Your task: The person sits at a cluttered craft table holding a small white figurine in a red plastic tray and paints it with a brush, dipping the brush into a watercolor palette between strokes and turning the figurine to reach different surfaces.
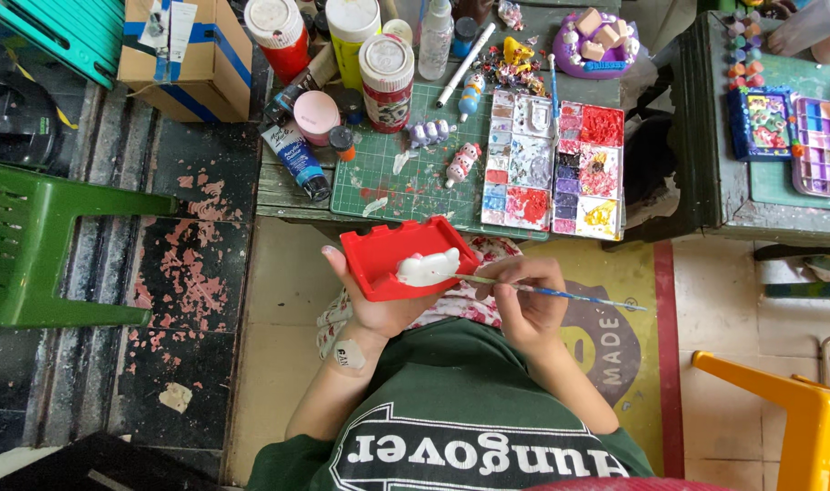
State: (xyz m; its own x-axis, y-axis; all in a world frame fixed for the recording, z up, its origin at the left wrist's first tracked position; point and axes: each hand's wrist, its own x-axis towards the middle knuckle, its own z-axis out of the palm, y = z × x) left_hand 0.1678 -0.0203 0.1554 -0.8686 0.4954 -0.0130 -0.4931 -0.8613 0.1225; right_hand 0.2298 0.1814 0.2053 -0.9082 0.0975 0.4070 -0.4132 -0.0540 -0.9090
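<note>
A worn floor of flaking red and black paint runs under a scuffed work table (279, 195) with a green cutting mat (406, 177) on it. At far left stands one green plastic chair (33, 245), cut off by the edge, and behind it one cardboard box (183, 55). On the table I count three big paint pots and one blue tube (295, 159); the smaller jars among them are too crowded to count. Below the table my left hand (379, 305) cups one red moulded box (406, 257), fingers wrapped under it and thumb up its side, so the grip is closed around it. One small white figure (429, 268) sits on the box's front edge; its details are too small to read. My right hand (524, 295) pinches one thin blue-handled brush (547, 293), its tip touching the white figure. Above, one white paint palette (551, 164) lies on the mat, its many wells smeared red, purple, blue and yellow. One orange chair (797, 418) is clipped at the lower right corner
</note>
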